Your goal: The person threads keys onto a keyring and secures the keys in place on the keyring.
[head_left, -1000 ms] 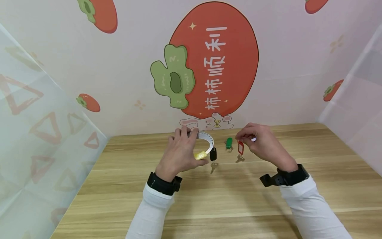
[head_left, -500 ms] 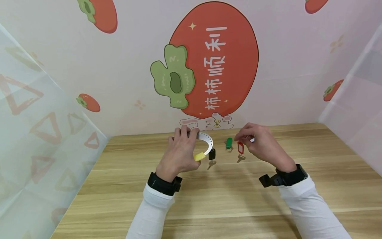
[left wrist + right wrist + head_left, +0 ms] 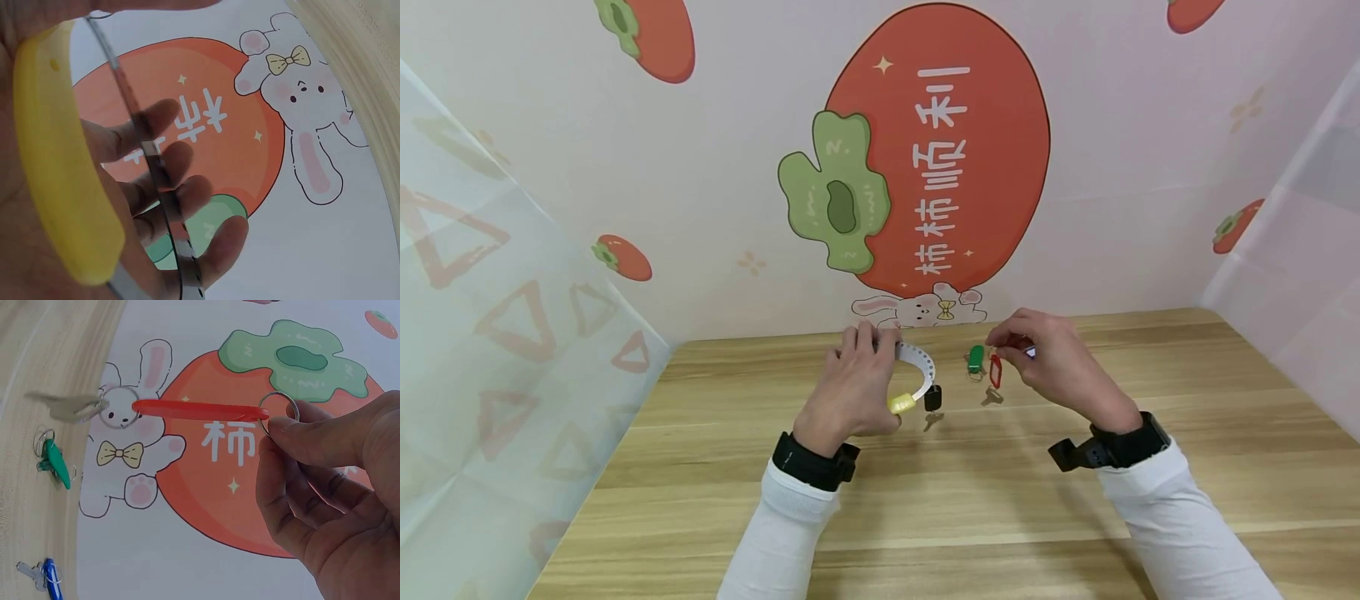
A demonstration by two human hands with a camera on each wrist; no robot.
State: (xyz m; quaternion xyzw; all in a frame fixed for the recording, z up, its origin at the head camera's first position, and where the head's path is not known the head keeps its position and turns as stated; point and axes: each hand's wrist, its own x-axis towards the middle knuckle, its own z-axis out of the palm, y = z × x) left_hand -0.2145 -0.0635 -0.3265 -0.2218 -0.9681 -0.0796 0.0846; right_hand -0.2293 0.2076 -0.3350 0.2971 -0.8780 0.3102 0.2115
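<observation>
At the left of the table (image 3: 880, 517), left hand (image 3: 846, 387): curled and clamped on the metal loop, reaching in from the near edge, back of the hand toward the head camera, fingers bent over the far part of the loop, thumb on the near side.
Metal loop (image 3: 928, 367): curved band with a row of holes, in the left hand; probably gripped from its left side so that the right side stands free.
Yellow grip (image 3: 902, 404): at the near end of the band, on the palm side; likely the easier part to hold.
Black tag (image 3: 932, 398): hangs at the loop's right side with a key below; apparently threaded on, though the join is too small to tell.
Green tag (image 3: 975, 359): lies on the table between the hands, its ring beside it.
Red tag (image 3: 996, 372): hangs from the right hand by its split ring (image 3: 279, 393), a key below; presumably held there so that tag and key dangle clear.
Blue tag (image 3: 52, 580): on the table with a key, mostly hidden by the right hand in the head view.
Right hand (image 3: 1060, 362): thumb and forefinger together, pinching the split ring; wrist bent inward.
</observation>
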